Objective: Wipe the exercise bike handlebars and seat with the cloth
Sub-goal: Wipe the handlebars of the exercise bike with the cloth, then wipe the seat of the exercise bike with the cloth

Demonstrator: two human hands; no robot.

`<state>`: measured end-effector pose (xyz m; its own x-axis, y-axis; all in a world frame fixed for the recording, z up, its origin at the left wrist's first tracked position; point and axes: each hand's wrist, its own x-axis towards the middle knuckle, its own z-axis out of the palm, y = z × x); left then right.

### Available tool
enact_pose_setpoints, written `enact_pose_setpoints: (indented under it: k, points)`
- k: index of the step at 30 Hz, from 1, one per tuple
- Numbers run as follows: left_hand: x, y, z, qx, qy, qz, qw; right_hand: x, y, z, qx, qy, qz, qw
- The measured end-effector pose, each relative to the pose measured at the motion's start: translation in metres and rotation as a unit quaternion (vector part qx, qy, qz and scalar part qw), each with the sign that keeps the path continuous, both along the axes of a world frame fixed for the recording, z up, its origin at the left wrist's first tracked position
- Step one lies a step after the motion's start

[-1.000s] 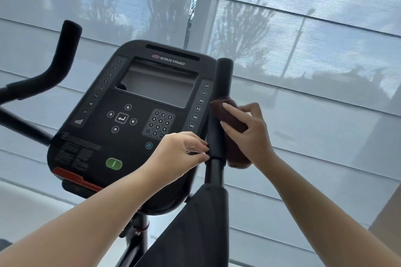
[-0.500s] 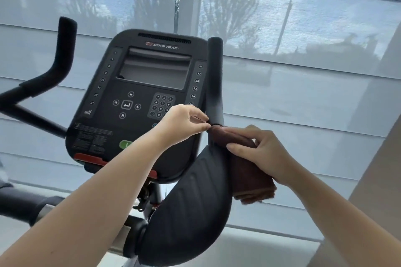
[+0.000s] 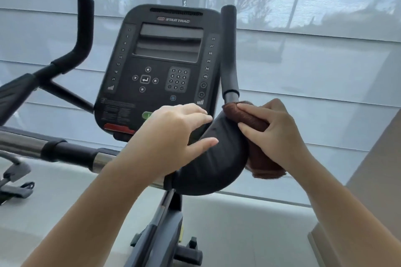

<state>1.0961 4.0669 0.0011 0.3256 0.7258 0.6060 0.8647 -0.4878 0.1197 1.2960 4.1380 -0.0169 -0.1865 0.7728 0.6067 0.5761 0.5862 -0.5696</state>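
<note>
A brown cloth (image 3: 258, 158) is folded over the right edge of the black padded elbow rest (image 3: 214, 165) of the exercise bike. My right hand (image 3: 273, 130) grips the cloth, fingers curled over its top near the base of the right upright handlebar (image 3: 229, 50). My left hand (image 3: 173, 132) rests on the left side of the pad with its fingers extended and thumb along the pad's surface. The left handlebar (image 3: 84, 30) rises at the far left, untouched. The seat is out of view.
The black console (image 3: 165, 67) with screen and keypad stands between the two handlebars. A horizontal chrome and black bar (image 3: 54, 149) runs at the left. The bike frame (image 3: 160, 230) drops below the pad. A shaded window fills the background.
My right hand slid the cloth down from the upright handlebar grip onto the padded rest. My left hand moved from pinching the handlebar stem to lying on the pad. The view tilted downward.
</note>
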Motion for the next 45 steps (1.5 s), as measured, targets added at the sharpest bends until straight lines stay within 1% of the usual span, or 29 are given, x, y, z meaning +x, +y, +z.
enact_pose_setpoints:
  k: [3, 7, 12, 16, 20, 23, 26, 29, 35, 40, 45]
  points:
    - [0.006, -0.023, -0.023, -0.007, 0.003, 0.014, 1.000, -0.001, -0.013, -0.004, 0.010, -0.019, -0.023, 0.999]
    - [0.016, -0.038, -0.048, 0.017, 0.005, 0.040, 0.999, -0.004, -0.033, -0.016, 0.047, -0.034, -0.042, 0.997]
    - [0.036, -0.050, -0.066, 0.044, -0.009, 0.110, 0.993, -0.008, -0.053, -0.031, 0.079, -0.019, -0.058, 0.995]
    - [0.052, -0.062, -0.076, 0.060, -0.012, 0.166, 0.984, -0.009, -0.068, -0.042, 0.105, 0.002, -0.035, 0.994]
    - [0.068, -0.080, -0.087, 0.065, -0.027, 0.215, 0.974, -0.009, -0.084, -0.056, 0.097, 0.037, -0.008, 0.995]
    - [0.073, -0.102, -0.102, 0.057, -0.027, 0.255, 0.965, -0.007, -0.099, -0.070, 0.082, 0.067, 0.039, 0.994]
    - [0.071, -0.131, -0.121, 0.039, -0.022, 0.305, 0.951, -0.004, -0.116, -0.091, 0.069, 0.085, 0.122, 0.986]
    - [0.069, -0.163, -0.138, 0.016, -0.026, 0.356, 0.934, -0.010, -0.136, -0.110, 0.025, 0.090, 0.197, 0.976]
    - [0.060, -0.227, -0.168, -0.009, -0.036, 0.448, 0.893, -0.034, -0.173, -0.134, -0.040, 0.060, 0.291, 0.954]
    - [0.052, -0.277, -0.194, -0.016, -0.061, 0.510, 0.858, -0.052, -0.205, -0.159, -0.076, 0.040, 0.365, 0.927]
    - [0.044, -0.320, -0.228, -0.034, -0.086, 0.543, 0.834, -0.068, -0.241, -0.188, -0.089, -0.008, 0.391, 0.916]
